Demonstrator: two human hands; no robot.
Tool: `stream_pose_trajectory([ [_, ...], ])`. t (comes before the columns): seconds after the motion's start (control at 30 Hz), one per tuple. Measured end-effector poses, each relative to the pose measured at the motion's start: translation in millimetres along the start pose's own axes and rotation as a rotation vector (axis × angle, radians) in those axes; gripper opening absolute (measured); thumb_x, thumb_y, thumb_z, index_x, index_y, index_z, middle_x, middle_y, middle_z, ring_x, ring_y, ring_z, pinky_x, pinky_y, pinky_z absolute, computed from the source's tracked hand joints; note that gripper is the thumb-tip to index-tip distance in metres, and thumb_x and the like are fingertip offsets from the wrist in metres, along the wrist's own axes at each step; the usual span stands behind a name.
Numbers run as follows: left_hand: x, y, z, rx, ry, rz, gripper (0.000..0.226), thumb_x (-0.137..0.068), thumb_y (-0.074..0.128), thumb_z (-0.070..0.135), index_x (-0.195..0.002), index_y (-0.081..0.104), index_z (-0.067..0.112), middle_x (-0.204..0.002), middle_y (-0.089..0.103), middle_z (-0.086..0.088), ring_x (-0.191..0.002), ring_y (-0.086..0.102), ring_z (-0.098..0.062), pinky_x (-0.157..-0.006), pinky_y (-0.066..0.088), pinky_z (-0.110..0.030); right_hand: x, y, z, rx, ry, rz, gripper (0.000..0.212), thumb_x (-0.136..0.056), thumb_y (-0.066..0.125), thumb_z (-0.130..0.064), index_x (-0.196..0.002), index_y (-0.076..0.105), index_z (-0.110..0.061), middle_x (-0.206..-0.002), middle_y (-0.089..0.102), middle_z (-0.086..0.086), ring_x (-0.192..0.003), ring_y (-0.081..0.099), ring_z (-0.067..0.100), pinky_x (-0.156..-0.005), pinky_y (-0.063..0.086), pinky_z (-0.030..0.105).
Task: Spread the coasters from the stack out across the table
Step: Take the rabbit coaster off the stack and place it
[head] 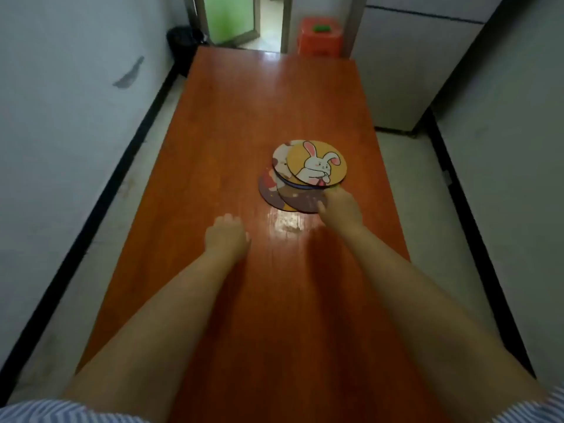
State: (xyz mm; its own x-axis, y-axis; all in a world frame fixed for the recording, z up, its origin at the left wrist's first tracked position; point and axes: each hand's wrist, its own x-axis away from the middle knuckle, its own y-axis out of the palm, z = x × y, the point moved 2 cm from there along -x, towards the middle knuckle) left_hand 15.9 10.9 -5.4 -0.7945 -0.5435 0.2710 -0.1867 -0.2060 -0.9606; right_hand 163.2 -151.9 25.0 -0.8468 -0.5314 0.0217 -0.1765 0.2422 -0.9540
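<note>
A loose stack of round coasters (293,190) lies right of centre on the orange-brown table (244,117). The top coaster (317,164) is yellow with a white rabbit; several darker ones fan out beneath it toward me and to the left. My right hand (340,210) rests at the stack's near right edge, fingertips touching the rabbit coaster's rim and a purple coaster below. Whether it grips one is not visible. My left hand (227,238) hovers low over the bare table to the left of the stack, fingers curled and holding nothing.
An orange plastic stool (320,36) stands beyond the table's far end beside a doorway. A white cabinet (412,71) is at the far right, a dark bin (183,41) at the far left. Walls run close along both long sides of the table.
</note>
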Motion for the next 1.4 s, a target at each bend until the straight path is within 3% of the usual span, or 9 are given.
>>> stream_pose_trajectory([
  [0.13,-26.2,28.6,-3.8,0.049,-0.039,-0.005,0.061,-0.095,0.040,0.041,-0.143,0.026,0.006,-0.154,0.025,-0.014,-0.143,0.021,-0.028,-0.115,0.026,-0.041,-41.2,24.7,10.4,0.023,-0.055,-0.004,0.031,-0.092,0.055,-0.012,-0.121,0.056,0.000,-0.123,0.057,0.020,-0.115,0.050,0.035,-0.093,0.045,0.043],
  [0.27,-37.8,59.5,-7.6,0.044,-0.043,0.012,0.068,-0.096,0.026,0.047,-0.148,0.006,0.008,-0.160,0.003,-0.011,-0.147,-0.001,-0.023,-0.120,0.004,-0.039,-78.3,41.5,20.7,0.090,-0.158,0.044,0.027,-0.090,0.051,-0.002,-0.115,0.058,0.004,-0.120,0.056,0.022,-0.113,0.050,0.035,-0.090,0.043,0.041],
  [0.73,-33.5,66.0,-10.4,0.083,-0.032,0.109,0.063,-0.096,0.030,0.041,-0.148,0.013,0.008,-0.159,0.010,-0.009,-0.147,0.004,-0.020,-0.120,0.004,-0.039,-101.8,41.8,37.0,0.266,-0.327,-0.059,0.017,-0.087,0.046,0.009,-0.093,0.062,0.007,-0.099,0.064,0.026,-0.087,0.062,0.037,-0.061,0.042,0.037],
  [0.83,-37.0,61.6,-7.3,-0.115,-0.059,0.043,0.062,-0.097,0.020,0.042,-0.148,0.008,0.010,-0.160,0.006,-0.008,-0.147,0.001,-0.021,-0.120,0.003,-0.045,-86.6,34.5,31.7,0.151,-0.299,0.040,0.014,-0.083,0.049,0.012,-0.087,0.061,0.009,-0.090,0.065,0.030,-0.079,0.062,0.040,-0.054,0.034,0.034],
  [0.93,-33.3,51.7,4.7,-0.263,-0.058,0.010,0.060,-0.098,0.016,0.041,-0.148,0.001,0.012,-0.160,-0.007,-0.007,-0.147,-0.009,-0.021,-0.118,-0.002,-0.051,-43.9,19.7,17.6,0.030,-0.406,0.210,0.013,-0.063,0.068,0.020,-0.065,0.064,0.008,-0.061,0.067,0.024,-0.050,0.063,0.034,-0.036,0.043,0.027],
  [1.0,-19.8,42.7,13.7,-0.150,-0.033,0.093,0.058,-0.099,0.022,0.036,-0.149,0.004,0.012,-0.160,-0.006,-0.009,-0.147,-0.006,-0.024,-0.118,0.004,-0.050,-4.3,15.2,9.8,-0.037,-0.505,0.348,0.021,-0.054,0.076,0.020,-0.058,0.064,0.003,-0.051,0.066,0.017,-0.041,0.061,0.027,-0.031,0.041,0.021],
  [1.1,13.1,33.8,17.6,0.523,-0.175,0.162,0.053,-0.098,0.035,0.032,-0.143,0.026,0.006,-0.149,0.030,-0.020,-0.136,0.031,-0.032,-0.110,0.031,-0.044,65.6,17.8,2.1,-0.134,-0.570,0.321,0.017,-0.060,0.080,0.017,-0.067,0.071,0.005,-0.064,0.075,0.018,-0.054,0.071,0.029,-0.036,0.054,0.027],
  [1.2,51.8,37.7,11.2,1.092,-0.374,-0.040,0.049,-0.096,0.042,0.038,-0.134,0.042,0.007,-0.126,0.056,-0.016,-0.101,0.058,-0.026,-0.073,0.055,-0.035,140.7,24.7,-4.9,-0.188,-0.623,0.226,0.019,-0.059,0.082,0.016,-0.073,0.073,0.007,-0.073,0.077,0.021,-0.063,0.075,0.032,-0.042,0.061,0.036],
  [1.4,157.9,63.4,-18.6,1.130,-0.366,-0.171,0.032,-0.088,0.059,0.005,-0.120,0.053,0.004,-0.094,0.056,-0.004,-0.086,0.056,-0.019,-0.053,0.048,-0.019,269.8,38.5,-24.6,-0.184,-0.638,0.067,0.020,-0.060,0.082,0.015,-0.077,0.074,0.008,-0.075,0.077,0.022,-0.066,0.075,0.033,-0.049,0.063,0.040],
])
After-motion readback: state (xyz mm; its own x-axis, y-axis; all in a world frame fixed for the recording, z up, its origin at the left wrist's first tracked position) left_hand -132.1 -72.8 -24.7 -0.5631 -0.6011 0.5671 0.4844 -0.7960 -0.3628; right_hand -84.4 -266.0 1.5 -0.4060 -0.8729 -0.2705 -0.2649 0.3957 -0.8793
